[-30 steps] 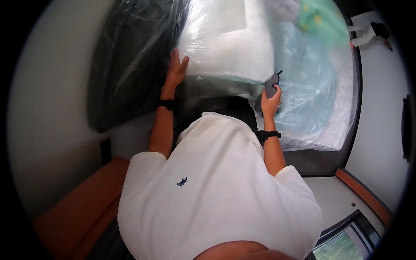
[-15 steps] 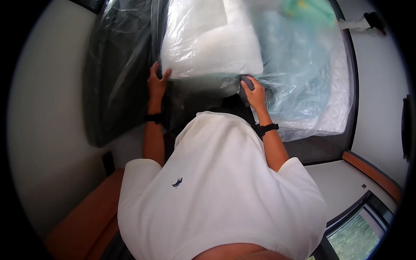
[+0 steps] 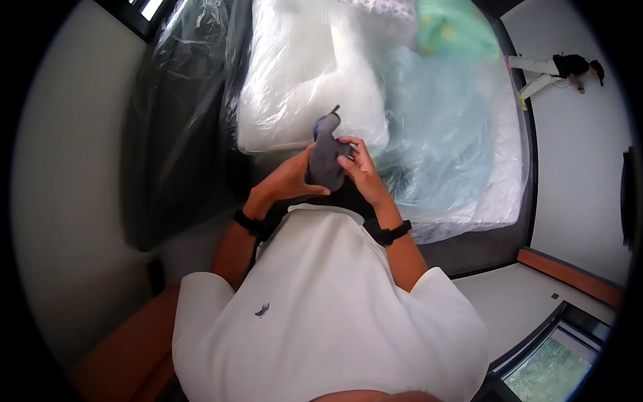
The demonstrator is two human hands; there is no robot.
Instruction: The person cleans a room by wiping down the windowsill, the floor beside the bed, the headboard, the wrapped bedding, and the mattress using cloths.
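Note:
Both my hands are closed on a small grey cloth bundle point(image 3: 326, 161), held just in front of my shirt. It looks like a folded sock, with a narrow top, a bluish patch and a thin dark tip sticking up; its exact kind is unclear. My left hand point(image 3: 288, 177) wraps its left side and bottom, thumb across the lower end. From the right, the fingers and thumb of my right hand point(image 3: 362, 167) pinch its edge. Right behind it lies a white pillow-like item point(image 3: 305, 100) in clear plastic.
Pale blue bedding point(image 3: 442, 127) under clear plastic lies to the right, over a white quilted mattress point(image 3: 506, 181). A dark plastic-wrapped item point(image 3: 181, 134) stands along the left wall. Green fabric point(image 3: 455, 30) is at the back. Another person point(image 3: 569, 70) is at the far right.
The grey cloth bundle has come up from beside the plastic in my right hand to the middle. My left hand has left the wrapped pillow's edge and taken hold of the bundle too.

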